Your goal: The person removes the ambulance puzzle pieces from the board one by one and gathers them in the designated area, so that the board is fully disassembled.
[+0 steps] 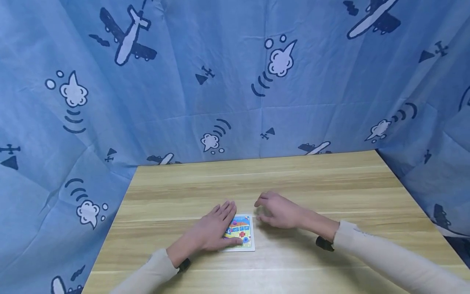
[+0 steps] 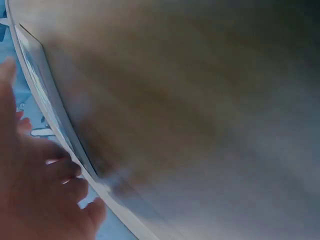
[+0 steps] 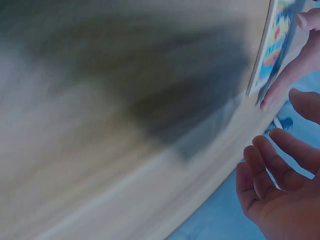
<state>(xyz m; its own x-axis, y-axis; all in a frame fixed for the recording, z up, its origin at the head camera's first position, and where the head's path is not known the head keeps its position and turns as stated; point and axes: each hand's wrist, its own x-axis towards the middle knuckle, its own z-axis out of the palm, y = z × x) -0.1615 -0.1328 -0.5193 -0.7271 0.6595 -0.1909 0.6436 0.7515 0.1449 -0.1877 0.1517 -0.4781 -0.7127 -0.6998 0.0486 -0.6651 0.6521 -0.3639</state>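
1. Head view: My left grip (image 1: 213, 230) is spread, fingers straight, over the left part of a flat, white-bordered picture board (image 1: 244, 228) printed in blue, yellow and red. The board lies on the pale, wood-grained table (image 1: 293, 179) before me. My right grip (image 1: 277, 210), empty and loosely bent, hovers just beside the board's right edge. To steady the board well, I should spread light, even pressure through palm and thumb, lest it slide on the smooth surface.
2. Left wrist view: The board shows nearly edge-on, thin, straight-sided and stiff-looking, with a pale rim; how hard I press, I cannot tell.
3. Right wrist view: My right fingers curve softly apart, holding nothing. I'd best bring fingertips in low, touching the rim rather than the glossy-looking print.
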